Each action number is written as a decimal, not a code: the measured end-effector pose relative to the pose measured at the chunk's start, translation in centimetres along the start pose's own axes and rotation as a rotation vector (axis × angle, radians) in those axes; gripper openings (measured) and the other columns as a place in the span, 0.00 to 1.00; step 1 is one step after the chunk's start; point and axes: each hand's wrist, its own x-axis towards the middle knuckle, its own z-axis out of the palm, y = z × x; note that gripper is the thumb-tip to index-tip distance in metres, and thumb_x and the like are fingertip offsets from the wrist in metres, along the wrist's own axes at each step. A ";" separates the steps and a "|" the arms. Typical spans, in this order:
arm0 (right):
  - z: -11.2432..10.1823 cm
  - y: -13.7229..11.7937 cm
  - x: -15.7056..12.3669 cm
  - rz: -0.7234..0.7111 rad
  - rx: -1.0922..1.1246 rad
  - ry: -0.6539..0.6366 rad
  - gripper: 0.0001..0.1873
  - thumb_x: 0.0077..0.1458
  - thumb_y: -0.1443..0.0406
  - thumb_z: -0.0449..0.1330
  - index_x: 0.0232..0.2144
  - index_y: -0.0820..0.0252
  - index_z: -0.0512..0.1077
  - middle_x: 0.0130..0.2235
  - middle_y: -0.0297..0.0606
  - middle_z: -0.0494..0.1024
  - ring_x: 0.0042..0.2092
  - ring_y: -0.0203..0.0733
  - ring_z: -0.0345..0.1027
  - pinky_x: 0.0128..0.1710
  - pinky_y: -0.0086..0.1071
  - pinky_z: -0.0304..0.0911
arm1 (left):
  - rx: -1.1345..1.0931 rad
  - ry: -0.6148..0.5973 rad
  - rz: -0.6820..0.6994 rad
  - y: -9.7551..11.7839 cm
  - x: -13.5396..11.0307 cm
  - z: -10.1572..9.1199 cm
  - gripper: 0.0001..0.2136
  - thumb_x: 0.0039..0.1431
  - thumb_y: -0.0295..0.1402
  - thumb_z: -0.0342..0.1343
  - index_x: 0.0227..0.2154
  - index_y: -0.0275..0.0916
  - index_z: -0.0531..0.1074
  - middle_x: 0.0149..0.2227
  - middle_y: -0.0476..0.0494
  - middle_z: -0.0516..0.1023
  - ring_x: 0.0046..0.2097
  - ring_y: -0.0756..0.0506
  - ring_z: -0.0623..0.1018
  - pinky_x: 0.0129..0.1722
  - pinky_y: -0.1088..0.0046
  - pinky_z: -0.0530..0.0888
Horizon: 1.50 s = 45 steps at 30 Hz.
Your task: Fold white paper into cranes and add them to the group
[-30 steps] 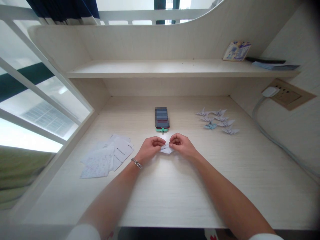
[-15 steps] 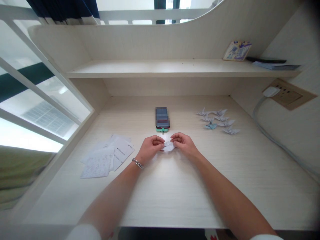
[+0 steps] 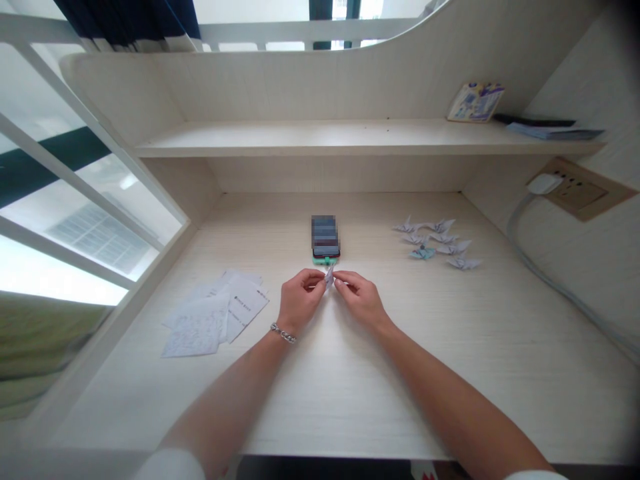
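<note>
Loose printed paper sheets lie at the left of the desk. Near the middle, the left hand and the right hand both pinch a small folded paper piece, held upright between their fingertips, just near of the phone. Folded paper cranes sit far right.

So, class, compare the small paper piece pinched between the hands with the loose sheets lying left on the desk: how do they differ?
The paper piece is tiny and folded narrow; the loose sheets are larger and flat. The paper piece is pinched upright between the left hand and right hand; the loose sheets lie overlapping on the desk, untouched. Both are pale paper.
</note>
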 end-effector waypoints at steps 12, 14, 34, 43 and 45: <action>0.1 0.1 0.2 0.127 0.175 -0.094 0.17 0.50 0.56 0.56 0.37 0.60 0.74 0.40 0.40 0.77 0.42 0.44 0.69 0.43 0.35 0.63 | 0.051 -0.097 0.037 0.7 -0.4 0.0 0.11 0.53 0.36 0.52 0.36 0.39 0.74 0.37 0.44 0.77 0.38 0.47 0.76 0.39 0.71 0.73; 0.0 0.6 0.4 0.161 0.225 -0.078 0.17 0.48 0.55 0.57 0.36 0.61 0.74 0.37 0.41 0.78 0.40 0.44 0.70 0.41 0.35 0.64 | 0.051 -0.105 0.047 0.8 -0.4 0.0 0.10 0.53 0.35 0.52 0.36 0.39 0.74 0.37 0.44 0.77 0.37 0.47 0.75 0.38 0.72 0.73; -0.9 1.4 0.8 0.306 0.315 -0.142 0.13 0.42 0.59 0.62 0.28 0.63 0.74 0.29 0.39 0.77 0.29 0.39 0.70 0.30 0.31 0.65 | 0.067 -0.267 -0.052 -1.0 0.7 -0.7 0.12 0.49 0.38 0.56 0.33 0.35 0.73 0.33 0.43 0.77 0.32 0.47 0.75 0.32 0.73 0.71; -1.1 1.1 0.7 0.288 0.263 -0.181 0.11 0.43 0.62 0.61 0.28 0.64 0.74 0.27 0.39 0.76 0.28 0.38 0.68 0.28 0.30 0.64 | 0.005 -0.277 -0.056 -1.1 0.6 -0.6 0.11 0.47 0.37 0.57 0.32 0.35 0.73 0.34 0.42 0.77 0.35 0.47 0.75 0.34 0.73 0.71; -1.1 1.2 0.6 0.276 0.243 -0.183 0.11 0.43 0.62 0.61 0.28 0.64 0.74 0.27 0.39 0.76 0.28 0.38 0.68 0.28 0.30 0.64 | -0.019 -0.282 -0.056 -1.0 0.6 -0.6 0.11 0.47 0.36 0.57 0.32 0.35 0.74 0.34 0.42 0.77 0.35 0.47 0.75 0.35 0.73 0.71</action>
